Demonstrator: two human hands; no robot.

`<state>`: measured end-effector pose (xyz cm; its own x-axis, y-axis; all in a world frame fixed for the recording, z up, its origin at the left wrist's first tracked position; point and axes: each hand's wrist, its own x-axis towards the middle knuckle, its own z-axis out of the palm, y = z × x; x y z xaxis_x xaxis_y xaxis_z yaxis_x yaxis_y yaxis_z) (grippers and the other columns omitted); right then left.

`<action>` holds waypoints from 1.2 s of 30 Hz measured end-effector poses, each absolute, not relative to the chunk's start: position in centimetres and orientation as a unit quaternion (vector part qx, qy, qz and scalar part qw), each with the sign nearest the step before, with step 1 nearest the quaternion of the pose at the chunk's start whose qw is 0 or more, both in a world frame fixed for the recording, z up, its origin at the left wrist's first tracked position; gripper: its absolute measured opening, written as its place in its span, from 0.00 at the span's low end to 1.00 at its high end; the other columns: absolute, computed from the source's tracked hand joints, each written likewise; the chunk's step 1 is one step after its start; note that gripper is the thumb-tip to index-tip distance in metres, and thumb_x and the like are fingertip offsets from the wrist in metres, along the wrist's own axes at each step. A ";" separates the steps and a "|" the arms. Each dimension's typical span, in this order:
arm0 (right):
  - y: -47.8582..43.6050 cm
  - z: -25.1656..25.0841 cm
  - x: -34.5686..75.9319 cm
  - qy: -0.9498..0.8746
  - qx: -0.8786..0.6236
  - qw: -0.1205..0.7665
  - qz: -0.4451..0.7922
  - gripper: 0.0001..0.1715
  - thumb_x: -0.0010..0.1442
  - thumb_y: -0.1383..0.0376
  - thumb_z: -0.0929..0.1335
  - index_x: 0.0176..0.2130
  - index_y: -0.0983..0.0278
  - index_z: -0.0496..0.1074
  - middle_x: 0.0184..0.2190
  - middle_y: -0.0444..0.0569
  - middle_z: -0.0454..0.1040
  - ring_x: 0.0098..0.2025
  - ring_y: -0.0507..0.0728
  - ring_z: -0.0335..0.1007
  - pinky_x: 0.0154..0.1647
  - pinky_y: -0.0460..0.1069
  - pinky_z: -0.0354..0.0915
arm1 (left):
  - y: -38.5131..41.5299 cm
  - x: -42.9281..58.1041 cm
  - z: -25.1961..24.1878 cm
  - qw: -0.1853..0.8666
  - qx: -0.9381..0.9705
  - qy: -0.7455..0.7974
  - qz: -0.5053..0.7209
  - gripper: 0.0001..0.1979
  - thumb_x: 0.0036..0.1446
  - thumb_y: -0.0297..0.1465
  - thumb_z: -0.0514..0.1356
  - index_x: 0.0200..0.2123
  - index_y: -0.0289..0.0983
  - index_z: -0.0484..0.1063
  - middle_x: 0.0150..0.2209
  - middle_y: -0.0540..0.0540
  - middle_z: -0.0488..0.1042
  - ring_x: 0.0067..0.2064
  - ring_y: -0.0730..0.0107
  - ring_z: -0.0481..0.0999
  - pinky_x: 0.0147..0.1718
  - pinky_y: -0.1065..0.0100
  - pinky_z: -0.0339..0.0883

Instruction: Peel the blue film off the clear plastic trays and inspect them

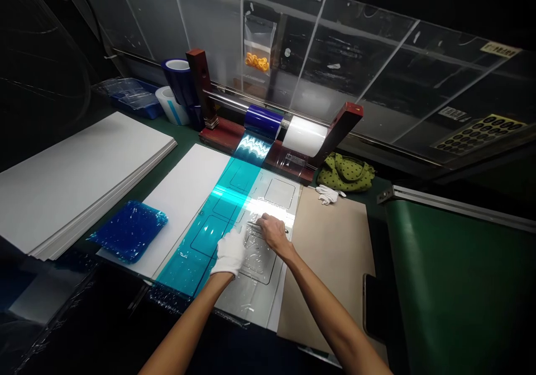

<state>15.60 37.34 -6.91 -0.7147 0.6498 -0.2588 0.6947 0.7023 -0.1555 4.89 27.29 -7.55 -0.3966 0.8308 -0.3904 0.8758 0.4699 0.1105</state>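
Observation:
My left hand (231,250), in a white glove, rests on the sheet at the right edge of the blue film strip (201,231), its fingers stretched forward. My bare right hand (274,233) is closed on a thin, dark, pen-like tool (253,224), its tip pointing left towards the gloved fingers. Fingers hide most of the tool, so its kind is unclear. Beneath both hands lies a flat sheet printed with black rounded outlines (280,192). Clear, wrinkled film covers its right part. The blue strip runs up to a blue film roll (263,119).
A wooden roll stand (220,132) also carries a white roll (305,136). Stacked white sheets (92,168) and a pile of blue film pieces (132,231) lie left. Brown board (330,252), a white glove (329,194), a green dotted pouch (347,172) and a phone (372,305) are right.

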 end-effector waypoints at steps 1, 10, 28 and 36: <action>37.3 -6.8 16.0 0.917 0.367 0.094 -0.121 0.19 0.66 0.70 0.55 0.40 0.62 0.73 0.37 0.50 0.71 0.37 0.54 0.67 0.28 0.46 0.51 | 27.2 4.9 -7.6 0.201 0.513 0.833 -0.053 0.25 0.56 0.24 0.46 0.57 0.42 0.60 0.39 0.36 0.71 0.37 0.58 0.74 0.30 0.63 0.64; 37.0 -5.7 21.9 0.895 0.418 0.108 -0.116 0.18 0.65 0.70 0.56 0.38 0.61 0.73 0.36 0.48 0.71 0.35 0.52 0.66 0.27 0.47 0.46 | 22.9 5.4 -4.6 0.230 0.521 0.822 -0.019 0.32 0.51 0.23 0.48 0.60 0.49 0.55 0.39 0.45 0.72 0.33 0.64 0.74 0.29 0.66 0.62; 27.2 -3.5 30.0 0.788 0.543 0.082 -0.278 0.09 0.56 0.66 0.64 0.38 0.61 0.73 0.35 0.45 0.77 0.36 0.52 0.71 0.33 0.43 0.57 | 14.5 3.2 -4.8 0.173 0.625 0.750 0.126 0.24 0.58 0.34 0.51 0.59 0.42 0.57 0.39 0.46 0.69 0.38 0.68 0.71 0.36 0.68 0.65; 17.9 -7.1 28.8 0.700 0.584 0.039 -0.410 0.07 0.52 0.66 0.66 0.33 0.62 0.75 0.32 0.46 0.77 0.36 0.54 0.71 0.36 0.45 0.60 | 9.5 1.4 -10.1 0.092 0.767 0.624 0.120 0.22 0.52 0.33 0.59 0.51 0.38 0.63 0.44 0.39 0.69 0.41 0.60 0.70 0.41 0.61 0.65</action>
<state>28.80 17.95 -7.12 -0.3144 0.7857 -0.5328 0.8492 -0.0182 -0.5278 1.45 9.48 -10.12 0.1927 0.9788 0.0701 0.9345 -0.2048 0.2911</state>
